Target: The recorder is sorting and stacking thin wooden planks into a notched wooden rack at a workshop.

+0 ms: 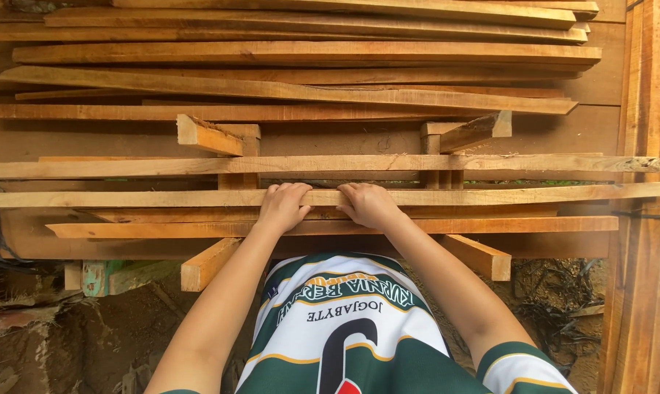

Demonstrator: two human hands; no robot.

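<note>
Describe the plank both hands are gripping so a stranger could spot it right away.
Start at the wooden rack stacked with rough planks. Near its front edge, one long pale plank spans almost the full width. Unlike its neighbours, it has the left hand and right hand curled over it.

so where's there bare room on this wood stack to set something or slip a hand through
Bare board shows between the upper slat pile and the two wooden blocks. Both hands, left hand and right hand, grip the long slat; the slats there sit tightly packed.
</note>
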